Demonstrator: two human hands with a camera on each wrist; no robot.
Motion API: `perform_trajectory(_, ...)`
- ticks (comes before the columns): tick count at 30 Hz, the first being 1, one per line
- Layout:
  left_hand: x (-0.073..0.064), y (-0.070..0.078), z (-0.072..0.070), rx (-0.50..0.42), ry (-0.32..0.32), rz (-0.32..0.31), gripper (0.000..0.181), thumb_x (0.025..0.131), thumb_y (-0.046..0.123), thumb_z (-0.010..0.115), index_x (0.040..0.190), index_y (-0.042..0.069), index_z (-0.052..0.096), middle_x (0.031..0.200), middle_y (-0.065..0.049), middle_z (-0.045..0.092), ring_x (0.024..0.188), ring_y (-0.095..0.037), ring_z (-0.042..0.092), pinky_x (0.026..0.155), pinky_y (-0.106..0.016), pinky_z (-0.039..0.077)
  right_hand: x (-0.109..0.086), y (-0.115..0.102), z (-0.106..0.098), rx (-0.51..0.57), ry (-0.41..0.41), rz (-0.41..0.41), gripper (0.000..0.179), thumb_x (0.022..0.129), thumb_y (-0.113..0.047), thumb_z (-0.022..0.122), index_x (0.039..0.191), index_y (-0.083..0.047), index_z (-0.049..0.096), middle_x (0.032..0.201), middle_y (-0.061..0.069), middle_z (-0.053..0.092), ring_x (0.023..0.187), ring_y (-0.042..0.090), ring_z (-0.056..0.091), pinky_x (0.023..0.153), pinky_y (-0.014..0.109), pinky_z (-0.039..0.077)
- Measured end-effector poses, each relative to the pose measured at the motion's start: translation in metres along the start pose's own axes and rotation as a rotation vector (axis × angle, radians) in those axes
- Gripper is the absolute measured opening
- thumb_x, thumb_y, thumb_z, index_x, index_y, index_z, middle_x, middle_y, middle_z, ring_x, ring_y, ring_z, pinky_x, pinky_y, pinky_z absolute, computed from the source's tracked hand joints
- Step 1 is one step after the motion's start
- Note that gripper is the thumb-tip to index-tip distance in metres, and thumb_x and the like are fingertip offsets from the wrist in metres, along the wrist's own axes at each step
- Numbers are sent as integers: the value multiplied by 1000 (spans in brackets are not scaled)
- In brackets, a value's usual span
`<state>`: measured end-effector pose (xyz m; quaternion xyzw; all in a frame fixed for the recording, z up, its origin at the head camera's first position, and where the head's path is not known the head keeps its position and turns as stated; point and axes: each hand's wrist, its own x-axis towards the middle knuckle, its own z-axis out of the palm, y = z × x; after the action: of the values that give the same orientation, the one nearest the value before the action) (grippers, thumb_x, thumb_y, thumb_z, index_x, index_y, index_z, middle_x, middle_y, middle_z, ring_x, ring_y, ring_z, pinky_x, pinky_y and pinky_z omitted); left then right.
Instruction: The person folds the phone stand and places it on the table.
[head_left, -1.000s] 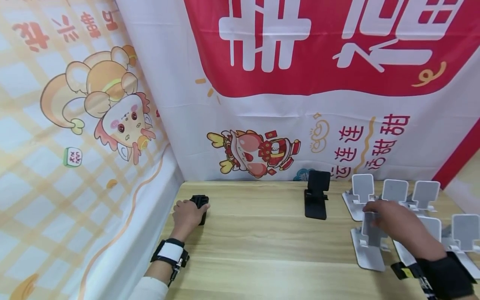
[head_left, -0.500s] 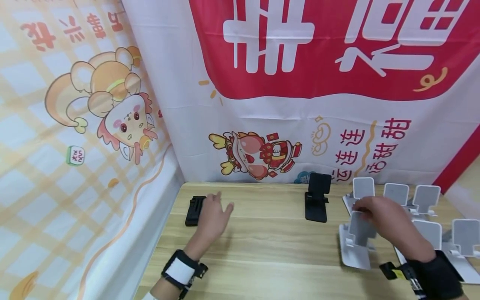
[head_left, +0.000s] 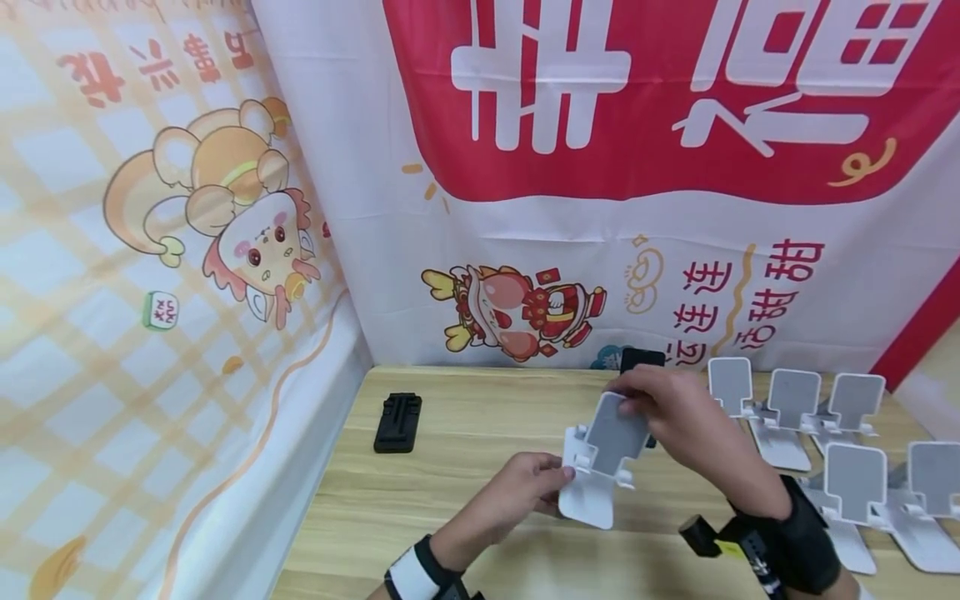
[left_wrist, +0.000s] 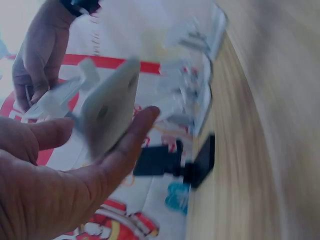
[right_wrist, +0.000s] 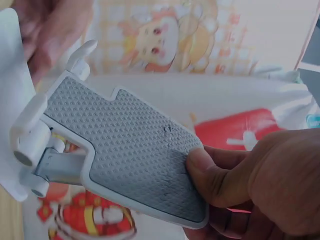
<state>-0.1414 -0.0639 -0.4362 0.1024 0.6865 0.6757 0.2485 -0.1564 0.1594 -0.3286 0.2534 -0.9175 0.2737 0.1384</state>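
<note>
Unfolded white phone stand [head_left: 617, 442] held above the bench [head_left: 472, 417]. Our right hand [head_left: 667, 404] pinches its upper plate [right_wrist: 130, 155]; our left hand [head_left: 528, 483] seems to grip the base [head_left: 587, 502], wrist view blurred. We judge this a lift; folding next likely needs a steady base.

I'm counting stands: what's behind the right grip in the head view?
Behind the right grip, a black stand shows its top and a sliver of base; its middle is covered. A pale stand shows its plate, base mostly covered.

A red-and-white printed cloth [head_left: 517, 179] hangs behind the pale wooden table [head_left: 472, 417], and a yellow-checked cloth [head_left: 142, 383] borders its left side.
</note>
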Motion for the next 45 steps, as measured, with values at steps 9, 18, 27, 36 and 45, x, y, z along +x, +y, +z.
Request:
perform_trajectory(9,-3,-7,12,-225,23,0,36,92,0,55,125,-16,54,119,-21,64,108,-31,63,88,-40,55,9,-19,13,57,36,-16,25,83,-3,71,105,-16,73,97,-2,69,81,13,60,71,32,60)
perform_trajectory(18,-14,11,2,-319,-17,14,39,93,3,56,126,-16,52,121,-22,64,109,-32,63,90,-40,54,2,-8,29,471,-101,158,79,73,-39,77,141,-15,45,129,10,58,112,27,61,93,36,53)
perform_trajectory(27,-20,25,-2,-341,-20,-8,41,92,5,57,129,-13,50,122,-20,64,110,-32,63,90,-38,54,-2,-10,39,565,-122,178,72,74,-39,78,133,-9,52,119,10,65,99,21,66,87,30,56)
perform_trajectory(36,-24,30,0,-335,-49,-28,40,95,6,55,129,-15,50,123,-21,64,110,-30,63,90,-40,53,-1,-11,46,437,52,106,49,76,-27,79,120,-13,63,108,3,71,92,14,68,76,29,59)
perform_trajectory(45,-20,26,1,-332,-39,-25,39,95,6,54,129,-14,50,123,-21,64,110,-28,63,91,-39,53,3,-8,56,338,144,52,43,74,-12,80,114,-16,65,105,0,71,92,12,67,76,30,59)
